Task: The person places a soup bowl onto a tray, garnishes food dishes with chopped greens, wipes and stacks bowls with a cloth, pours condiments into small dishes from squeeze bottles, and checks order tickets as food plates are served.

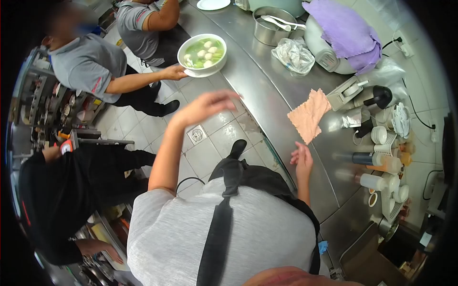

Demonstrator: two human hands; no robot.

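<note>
My left hand (208, 107) reaches out over the floor beside the steel counter, its fingers stretched and blurred by motion, with nothing in it. Just beyond it is a white bowl (202, 54) of clear soup with pale round balls and green leaves, on a white plate, held by a co-worker's hand (173, 72). My right hand (302, 158) is at the counter's edge, fingers loosely curled and apart, holding nothing I can see. Close to its fingertips lies a crumpled orange-pink cloth (310, 116) on the counter.
On the steel counter (257, 90) stand a metal pot (267, 34) with white ladles, a plastic bag (293, 56), a purple cloth (346, 33) and a label printer (347, 93). Bottles and cups line the wall. Several co-workers stand at left on the tiled floor (210, 126).
</note>
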